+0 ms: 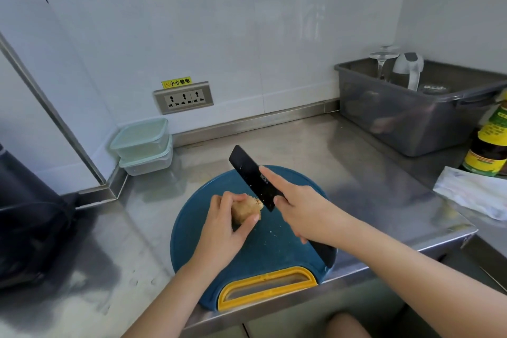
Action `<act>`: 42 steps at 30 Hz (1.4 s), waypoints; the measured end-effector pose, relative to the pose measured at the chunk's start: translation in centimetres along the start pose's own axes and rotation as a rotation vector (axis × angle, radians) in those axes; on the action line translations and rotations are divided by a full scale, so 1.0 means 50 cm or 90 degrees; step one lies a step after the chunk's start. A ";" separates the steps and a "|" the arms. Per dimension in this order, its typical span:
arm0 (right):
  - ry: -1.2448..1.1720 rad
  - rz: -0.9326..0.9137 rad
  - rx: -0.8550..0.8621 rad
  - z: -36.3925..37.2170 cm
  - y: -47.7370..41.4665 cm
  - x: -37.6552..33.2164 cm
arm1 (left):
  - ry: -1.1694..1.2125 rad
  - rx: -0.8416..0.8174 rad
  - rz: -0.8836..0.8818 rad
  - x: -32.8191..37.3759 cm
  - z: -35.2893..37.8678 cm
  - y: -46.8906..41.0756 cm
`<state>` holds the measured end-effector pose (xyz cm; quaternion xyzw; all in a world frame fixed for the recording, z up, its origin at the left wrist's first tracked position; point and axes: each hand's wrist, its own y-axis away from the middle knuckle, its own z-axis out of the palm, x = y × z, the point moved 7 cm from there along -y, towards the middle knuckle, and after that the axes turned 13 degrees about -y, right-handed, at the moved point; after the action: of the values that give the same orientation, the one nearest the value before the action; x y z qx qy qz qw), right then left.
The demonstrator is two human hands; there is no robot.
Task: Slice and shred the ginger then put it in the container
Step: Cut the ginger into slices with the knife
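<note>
The left grip [227,225], a bare hand, is clamped on the ginger [245,210] with fingers above and thumb below, so much of the root is covered and only its tan right end shows. The ginger sits over the middle of the blue cutting board [274,252]; whether it rests on the board or is lifted off it is hard to tell. The right grip [304,214] is curled round the handle of the black knife [252,175], forefinger laid straight along the blade. Most of the handle is hidden in the palm. The blade's near corner meets the ginger's end; contact cannot be made out.

The board's yellow handle [267,285] reaches the desk's [329,145] front edge. Two stacked, lidded containers [142,143] stand in the far left corner, well apart from the board, with bare steel between. A grey bin [411,118] holds blurred items. The bottle [488,145] is cut off at the right edge.
</note>
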<state>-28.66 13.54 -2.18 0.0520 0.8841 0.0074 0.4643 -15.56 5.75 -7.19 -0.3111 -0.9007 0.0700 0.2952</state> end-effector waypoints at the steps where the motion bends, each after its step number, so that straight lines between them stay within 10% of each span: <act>1: 0.013 0.001 -0.006 0.004 0.001 0.000 | -0.003 0.000 0.001 0.001 0.000 0.000; 42: 0.038 0.075 -0.038 0.057 -0.018 0.036 | 0.034 0.048 -0.025 0.024 0.012 0.007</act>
<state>-27.41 12.72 -5.31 0.0900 0.8925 0.0624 0.4374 -16.47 6.80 -7.21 -0.2834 -0.8953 0.0897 0.3317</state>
